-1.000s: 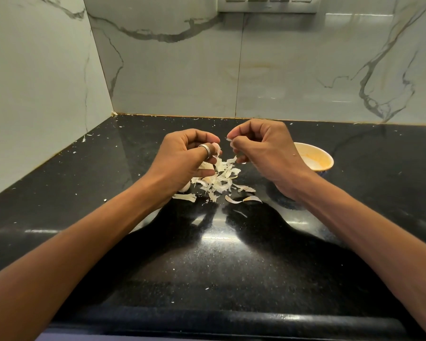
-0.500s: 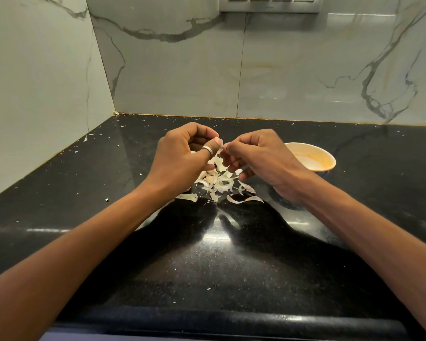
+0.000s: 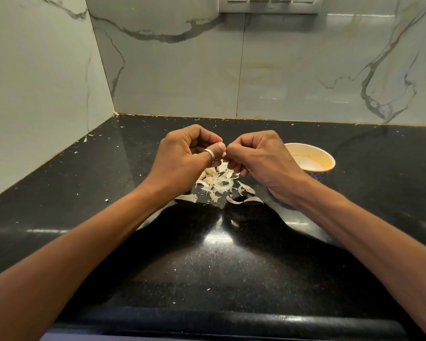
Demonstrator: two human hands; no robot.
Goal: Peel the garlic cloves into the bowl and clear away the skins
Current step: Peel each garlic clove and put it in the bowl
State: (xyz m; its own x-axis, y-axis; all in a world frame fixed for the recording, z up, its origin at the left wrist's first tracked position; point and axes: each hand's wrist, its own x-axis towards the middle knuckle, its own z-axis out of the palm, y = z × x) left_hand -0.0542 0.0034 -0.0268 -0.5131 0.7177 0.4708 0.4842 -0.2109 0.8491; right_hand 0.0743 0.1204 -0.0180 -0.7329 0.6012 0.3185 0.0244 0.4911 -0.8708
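Head camera looks down on two hands meeting above the worktop. The left hand [image 3: 185, 156], a silver ring [image 3: 210, 155] on its thumb, curls its fingers in and pinches a garlic clove [image 3: 223, 153] at its thumb tip. The right hand [image 3: 261, 156] is curled too, its fingertips nipping the same small pale piece from the other side. Most of that piece is hidden by the fingers, so how much skin is still on it I cannot tell.

Straight below the fingertips lies the heap of skins [image 3: 218, 183], pale curls scattered on the black counter [image 3: 207, 254], with two longer strips at its near edge. Just beside the right hand, on its far right side, sits the bowl [image 3: 308, 144]: cream rim, dark patterned outside, a yellow-orange tint inside. The hand covers its near left edge, and what lies in it I cannot make out.

A second ago the fingertips stood apart with a clear gap; half a second ago they came together, and now they are pressed close. The heap and the bowl lie where they were.

Both forearms reach in from the bottom corners and converge, wrists raised, knuckles up and both hands off the counter. Behind them rises the veined marble wall [image 3: 280, 70].
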